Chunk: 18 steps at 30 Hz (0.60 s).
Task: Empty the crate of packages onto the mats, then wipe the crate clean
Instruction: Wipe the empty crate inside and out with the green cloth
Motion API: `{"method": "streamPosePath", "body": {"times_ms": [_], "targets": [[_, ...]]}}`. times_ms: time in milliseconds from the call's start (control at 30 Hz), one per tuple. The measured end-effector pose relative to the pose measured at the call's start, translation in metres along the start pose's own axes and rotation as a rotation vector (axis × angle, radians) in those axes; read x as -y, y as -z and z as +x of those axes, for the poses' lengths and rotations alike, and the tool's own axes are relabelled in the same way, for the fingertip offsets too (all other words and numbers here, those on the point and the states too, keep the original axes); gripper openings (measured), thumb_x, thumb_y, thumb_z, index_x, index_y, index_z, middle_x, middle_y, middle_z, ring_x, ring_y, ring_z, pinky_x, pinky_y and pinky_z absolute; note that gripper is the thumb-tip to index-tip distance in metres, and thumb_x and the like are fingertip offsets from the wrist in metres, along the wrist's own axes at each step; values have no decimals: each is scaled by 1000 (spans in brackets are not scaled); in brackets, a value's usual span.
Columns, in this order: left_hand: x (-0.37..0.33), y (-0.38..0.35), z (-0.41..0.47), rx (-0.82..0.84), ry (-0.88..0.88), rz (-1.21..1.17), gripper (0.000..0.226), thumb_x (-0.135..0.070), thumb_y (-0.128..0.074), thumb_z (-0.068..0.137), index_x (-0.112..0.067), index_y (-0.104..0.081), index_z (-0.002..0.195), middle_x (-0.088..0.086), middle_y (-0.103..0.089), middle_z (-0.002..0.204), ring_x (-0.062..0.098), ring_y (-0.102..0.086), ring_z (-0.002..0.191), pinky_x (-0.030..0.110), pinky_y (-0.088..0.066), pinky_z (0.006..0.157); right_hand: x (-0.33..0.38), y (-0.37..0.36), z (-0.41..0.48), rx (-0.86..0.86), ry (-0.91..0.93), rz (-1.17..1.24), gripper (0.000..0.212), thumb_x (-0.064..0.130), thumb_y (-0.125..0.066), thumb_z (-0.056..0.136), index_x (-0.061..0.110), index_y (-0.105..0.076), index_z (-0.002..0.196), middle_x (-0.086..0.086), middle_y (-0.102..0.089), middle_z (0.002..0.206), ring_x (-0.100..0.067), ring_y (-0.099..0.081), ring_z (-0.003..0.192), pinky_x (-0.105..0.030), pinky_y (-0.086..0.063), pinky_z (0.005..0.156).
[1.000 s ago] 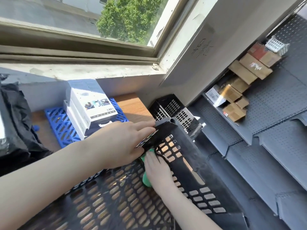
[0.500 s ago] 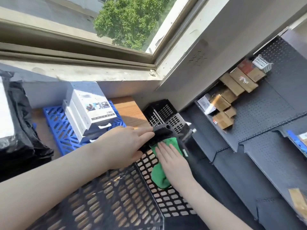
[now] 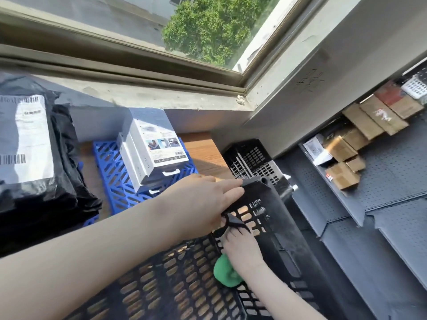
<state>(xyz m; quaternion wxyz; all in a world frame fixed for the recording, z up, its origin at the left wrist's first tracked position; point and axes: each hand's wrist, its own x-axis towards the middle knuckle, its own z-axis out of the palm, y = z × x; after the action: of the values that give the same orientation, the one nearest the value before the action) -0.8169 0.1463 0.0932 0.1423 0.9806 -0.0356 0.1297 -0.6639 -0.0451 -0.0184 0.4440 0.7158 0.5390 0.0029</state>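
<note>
Right hand (image 3: 243,250) slid down crate (image 3: 275,205) wall, flat grip pressing green cloth (image 3: 225,274), left hand (image 3: 201,204) pinching crate corner, wooden table (image 3: 203,151)

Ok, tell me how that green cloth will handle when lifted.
Probably floppy: the green cloth bunches into a soft wad under the right hand against the black crate. Likely light: it fits beneath one palm.

Left hand (image 3: 203,202) gripping black crate (image 3: 275,218) by its rim, right hand (image 3: 242,249) pressing green cloth (image 3: 225,273) inside, white boxes (image 3: 152,153) on blue mat (image 3: 111,174)
</note>
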Motion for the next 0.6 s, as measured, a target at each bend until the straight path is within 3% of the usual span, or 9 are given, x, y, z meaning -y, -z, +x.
{"method": "streamPosePath", "body": {"times_ms": [33, 100, 167, 233, 333, 400, 467, 533, 600], "targets": [[2, -1, -2, -35, -12, -15, 57, -29, -25, 88, -16, -42, 140, -1, -41, 150, 33, -63, 101, 43, -52, 79, -9, 6, -8, -11, -32, 33, 54, 28, -68, 77, 0, -59, 123, -15, -67, 111, -29, -62, 102, -40, -47, 93], [5, -5, -3, -36, -34, -29, 58, -24, -31, 81, -14, -48, 135, 0, -46, 145, 34, -65, 93, 45, -54, 70, -32, 14, -27, -168, -96, 114, 43, 26, -64, 77, 8, -65, 116, -10, -68, 111, -26, -62, 102, -38, -49, 90], [6, -8, -2, -27, -49, -42, 59, -22, -41, 78, -14, -46, 136, -2, -43, 148, 33, -65, 95, 45, -55, 71, -54, 25, -50, -353, -156, 195, 53, 24, -57, 79, 7, -58, 129, -10, -62, 126, -24, -60, 112, -37, -49, 94], [6, -7, -2, -22, -49, -61, 60, -23, -43, 79, -15, -44, 138, -2, -41, 149, 32, -65, 98, 45, -55, 73, -67, 34, -71, -427, -185, 205, 68, 26, -65, 72, 8, -52, 136, -9, -54, 138, -22, -61, 112, -37, -50, 94], [3, -3, -1, -28, -37, -66, 60, -23, -45, 85, -17, -38, 144, -4, -32, 156, 30, -63, 105, 45, -54, 80, -66, 32, -82, -444, -156, 169, 60, 27, -63, 75, 8, -57, 132, -8, -52, 140, -23, -59, 113, -37, -47, 97], [-2, 2, 0, 39, 2, -67, 61, -24, -43, 93, -21, -25, 150, -9, -16, 161, 27, -57, 113, 42, -49, 90, -55, 15, -76, -460, -140, 157, 48, 26, -52, 81, 10, -63, 124, -5, -62, 126, -21, -59, 111, -34, -38, 102], [-7, 9, 2, 112, 39, -38, 61, -25, -40, 96, -24, -17, 152, -11, -7, 162, 26, -53, 116, 41, -46, 94, -42, -1, -64, -415, -121, 155, 40, 28, -55, 77, 16, -70, 112, 1, -68, 112, -18, -61, 105, -31, -30, 101], [-8, 12, 3, 122, 41, -23, 59, -24, -40, 97, -23, -17, 152, -11, -6, 162, 26, -52, 118, 41, -45, 94, -27, -14, -47, -350, -64, 94, 41, 25, -62, 69, 15, -72, 108, -1, -69, 107, -20, -63, 101, -34, -31, 98], [-7, 12, 3, 125, 44, -15, 58, -22, -41, 97, -21, -20, 150, -10, -8, 162, 27, -52, 119, 42, -46, 92, -14, -20, -33, -312, 7, 120, 44, 22, -53, 71, 12, -73, 110, -4, -70, 109, -20, -65, 100, -34, -42, 96]]}}
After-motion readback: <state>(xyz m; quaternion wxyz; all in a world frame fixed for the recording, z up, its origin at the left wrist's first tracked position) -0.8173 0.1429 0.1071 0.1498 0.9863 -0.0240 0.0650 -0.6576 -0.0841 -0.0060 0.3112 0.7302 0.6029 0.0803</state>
